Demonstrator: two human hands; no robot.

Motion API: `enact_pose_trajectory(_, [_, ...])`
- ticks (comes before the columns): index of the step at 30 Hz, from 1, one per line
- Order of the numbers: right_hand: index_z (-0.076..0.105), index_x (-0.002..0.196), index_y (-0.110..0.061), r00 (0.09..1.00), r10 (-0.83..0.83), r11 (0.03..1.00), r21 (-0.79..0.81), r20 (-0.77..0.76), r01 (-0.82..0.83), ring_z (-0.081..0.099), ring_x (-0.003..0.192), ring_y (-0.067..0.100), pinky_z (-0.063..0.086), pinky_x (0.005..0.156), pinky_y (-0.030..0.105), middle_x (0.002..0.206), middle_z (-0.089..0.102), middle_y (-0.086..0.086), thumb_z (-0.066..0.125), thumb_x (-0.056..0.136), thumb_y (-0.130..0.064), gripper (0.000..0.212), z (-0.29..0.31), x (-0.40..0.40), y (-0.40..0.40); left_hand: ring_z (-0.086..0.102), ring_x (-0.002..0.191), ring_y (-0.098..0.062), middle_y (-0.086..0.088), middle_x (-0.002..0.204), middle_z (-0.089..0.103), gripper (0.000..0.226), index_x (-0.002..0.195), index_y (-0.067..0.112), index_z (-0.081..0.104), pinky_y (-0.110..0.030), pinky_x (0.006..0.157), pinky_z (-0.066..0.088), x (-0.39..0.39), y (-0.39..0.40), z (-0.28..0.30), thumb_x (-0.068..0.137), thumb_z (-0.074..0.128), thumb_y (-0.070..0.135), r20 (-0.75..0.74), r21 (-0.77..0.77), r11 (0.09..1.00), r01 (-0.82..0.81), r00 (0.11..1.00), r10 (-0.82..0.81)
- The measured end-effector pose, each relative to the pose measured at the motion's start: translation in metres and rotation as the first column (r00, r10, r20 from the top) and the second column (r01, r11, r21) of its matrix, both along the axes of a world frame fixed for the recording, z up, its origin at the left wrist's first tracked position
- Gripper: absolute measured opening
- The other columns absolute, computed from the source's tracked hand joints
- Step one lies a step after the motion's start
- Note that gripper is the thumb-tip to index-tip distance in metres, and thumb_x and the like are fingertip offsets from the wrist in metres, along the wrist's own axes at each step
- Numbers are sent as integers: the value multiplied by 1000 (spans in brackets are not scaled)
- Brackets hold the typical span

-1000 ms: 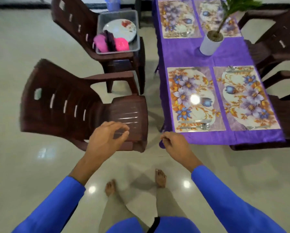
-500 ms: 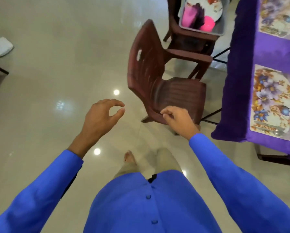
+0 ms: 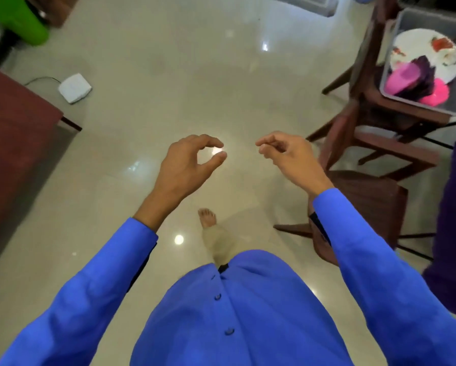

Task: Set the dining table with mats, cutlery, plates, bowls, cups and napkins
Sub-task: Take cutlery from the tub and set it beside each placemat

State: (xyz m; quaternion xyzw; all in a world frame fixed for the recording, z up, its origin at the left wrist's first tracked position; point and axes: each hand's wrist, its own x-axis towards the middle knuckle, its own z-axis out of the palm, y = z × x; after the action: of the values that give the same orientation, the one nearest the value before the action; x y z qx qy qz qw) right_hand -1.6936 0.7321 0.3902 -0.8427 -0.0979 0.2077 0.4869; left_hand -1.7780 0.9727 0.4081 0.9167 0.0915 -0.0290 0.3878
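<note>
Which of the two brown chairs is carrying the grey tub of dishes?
The farther chair, at upper right: the grey tub sits on its seat. The nearer chair, just beyond the right hand, has a bare seat.

1. The left hand (image 3: 184,165) is held out in front of the body, back of the hand up, holding nothing.
2. Its fingers (image 3: 208,141) curl down toward the thumb (image 3: 216,158), forming a loose ring with a small gap at the tips.
3. The right hand (image 3: 287,154) is held out beside it, level with it and apart from it, also holding nothing.
4. Its fingers (image 3: 267,143) are loosely curled, tips pointing toward the left hand.
5. Both forearms wear blue sleeves (image 3: 358,247) to the wrists and angle inward from the lower corners.
6. One bare foot (image 3: 207,217) shows below and between the hands, stepping forward.
</note>
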Motion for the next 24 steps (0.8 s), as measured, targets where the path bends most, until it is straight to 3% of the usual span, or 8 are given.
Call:
enact_pose_trajectory(6, [78,106,-20,993,-113,993,37,-42,115,73,91,14,57,81,23,96,77,-8,64,98,-17,16,22,125,75,63,110,-7,20,113,73,31,105,38,75,-37,94,53,129,86,27,91,57,59,-3,48,994,-93,996,94])
enact_pose_trajectory(10, [77,107,-18,982,-183,982,32,-47,185,73,92,17,56,82,21,99,77,-3,63,99,-17,16,25,212,108,64,106,-4,22,112,73,29,108,37,75,-37,90,55,226,124,18,92,60,57,7,15,998,-59,998,59])
enact_pose_trajectory(15, [75,111,-23,955,-295,955,31,-35,297,73,91,14,57,82,28,100,77,-2,59,101,-19,19,16,320,133,64,107,-2,24,113,72,29,110,39,74,-39,90,57,357,154,-8,93,62,59,3,-54,997,58,998,-58])
enact_pose_trajectory(17, [74,113,-22,911,-410,911,32,-30,411,73,94,15,58,82,31,102,76,-1,59,101,-19,20,24,399,142,65,106,0,25,113,72,30,111,38,74,-39,89,58,460,163,-10,93,62,59,-4,-87,984,153,988,-154])
enact_pose_trajectory(18, [74,114,-22,905,-423,905,30,-46,425,72,95,16,59,83,32,102,76,-1,59,102,-20,19,23,395,141,65,105,0,25,113,72,30,112,38,74,-39,89,58,460,162,-13,93,63,58,-1,-94,986,136,991,-137])
enact_pose_trajectory(20, [74,113,-22,845,-534,844,40,-38,535,72,95,17,59,84,34,102,76,-2,59,102,-19,19,34,456,139,65,105,0,23,113,72,29,114,36,74,-38,89,58,549,156,-7,95,64,55,-11,-128,963,238,970,-241])
enact_pose_trajectory(24, [74,113,-19,732,-679,729,70,-54,681,71,94,20,58,82,36,101,77,4,58,103,-19,19,49,506,130,65,105,1,22,114,72,27,117,34,74,-29,88,56,632,134,10,97,66,50,-14,-152,900,409,910,-415])
